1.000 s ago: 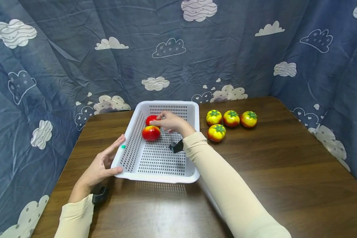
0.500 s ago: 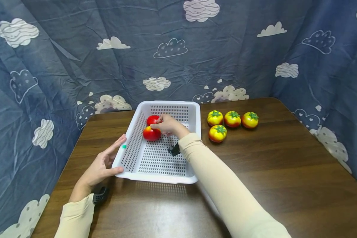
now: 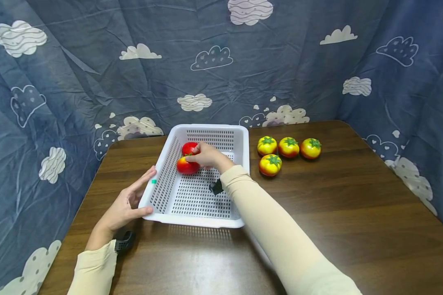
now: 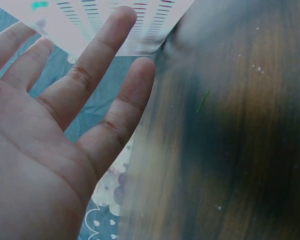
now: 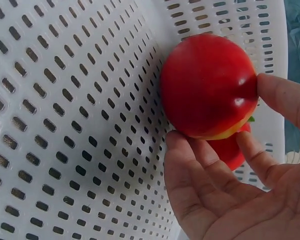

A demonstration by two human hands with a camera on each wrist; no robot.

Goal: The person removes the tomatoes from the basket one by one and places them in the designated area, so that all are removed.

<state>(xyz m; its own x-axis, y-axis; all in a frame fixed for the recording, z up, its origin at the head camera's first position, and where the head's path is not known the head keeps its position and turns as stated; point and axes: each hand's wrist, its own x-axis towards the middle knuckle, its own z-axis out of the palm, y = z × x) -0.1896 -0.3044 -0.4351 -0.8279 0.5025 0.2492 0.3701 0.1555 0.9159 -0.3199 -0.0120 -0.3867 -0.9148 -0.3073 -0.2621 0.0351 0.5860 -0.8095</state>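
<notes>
a glossy, yellow-patched red tomato (image 3: pixel 187 167) sits inside the white perforated basket (image 3: pixel 195 221), just beside another red tomato (image 3: pixel 188 148).

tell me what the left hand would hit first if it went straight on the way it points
The white basket: the left hand points at its left side and seems to touch the rim, though exact contact is hard to judge.

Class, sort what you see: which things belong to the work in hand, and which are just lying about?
Work in hand:
Right hand, gripping the nearer tomato
Left hand, at the white basket
Farther tomato, in the basket
Probably four similar tomatoes outside

Just lying about or background:
Thin green sliver on the table
Cloud-print cloth
</notes>
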